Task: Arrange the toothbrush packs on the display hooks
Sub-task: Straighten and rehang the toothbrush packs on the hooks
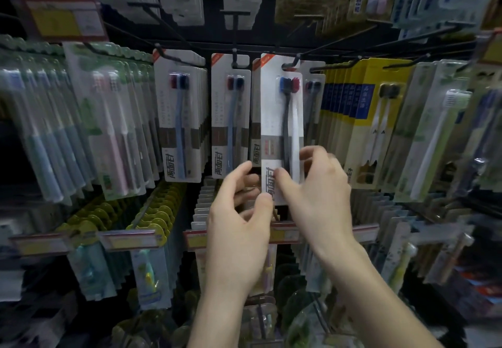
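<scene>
Both hands' grip (271, 184) pinches the toothbrush pack's (281, 119) lower edge.

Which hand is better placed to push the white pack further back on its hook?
Probably the right hand. It grips the white pack at its lower part, thumb on the front, directly below the hook. The left hand only pinches the bottom corner.

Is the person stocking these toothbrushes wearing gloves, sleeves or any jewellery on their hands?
No. Both the left hand and the right hand are bare, with no gloves, rings or watch in view. The forearms are uncovered too, with no sleeve showing up to the frame's edge. Fingernails look short and unpainted.
</scene>
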Demonstrator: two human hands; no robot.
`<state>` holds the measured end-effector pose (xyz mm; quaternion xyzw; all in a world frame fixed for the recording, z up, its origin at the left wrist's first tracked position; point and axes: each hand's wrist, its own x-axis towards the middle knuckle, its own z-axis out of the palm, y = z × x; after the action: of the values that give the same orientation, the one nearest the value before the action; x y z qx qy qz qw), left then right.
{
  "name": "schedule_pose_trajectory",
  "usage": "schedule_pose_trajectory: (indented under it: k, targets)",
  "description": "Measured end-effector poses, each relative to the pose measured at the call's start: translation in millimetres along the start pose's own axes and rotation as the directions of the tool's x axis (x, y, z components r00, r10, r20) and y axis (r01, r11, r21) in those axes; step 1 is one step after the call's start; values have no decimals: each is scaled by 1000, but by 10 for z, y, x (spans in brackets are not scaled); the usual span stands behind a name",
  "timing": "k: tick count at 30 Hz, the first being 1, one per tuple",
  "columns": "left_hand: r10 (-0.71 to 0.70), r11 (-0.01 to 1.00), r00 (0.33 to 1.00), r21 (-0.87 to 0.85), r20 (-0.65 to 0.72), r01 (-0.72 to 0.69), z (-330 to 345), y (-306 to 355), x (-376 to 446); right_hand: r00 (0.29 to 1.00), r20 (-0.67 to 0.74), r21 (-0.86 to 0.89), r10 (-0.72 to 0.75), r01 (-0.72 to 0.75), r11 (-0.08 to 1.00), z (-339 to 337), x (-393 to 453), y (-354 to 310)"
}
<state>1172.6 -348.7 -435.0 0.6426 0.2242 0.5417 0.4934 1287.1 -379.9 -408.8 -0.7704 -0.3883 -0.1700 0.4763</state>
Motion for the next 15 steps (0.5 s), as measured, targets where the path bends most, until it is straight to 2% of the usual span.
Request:
schedule_pose_trajectory:
  k: [3,6,15]
  targets:
    - [15,1000,998,21,-53,-14,-94,-16,31,999,40,-111,9,-4,994,201,229,4]
    - [27,999,995,37,-97,-24,-200,-54,73,993,88,-142,81,-68,988,406,457,15]
    - [23,1000,994,21,-109,-21,-436,-84,112,998,42,-175,48,-40,984,854,795,81]
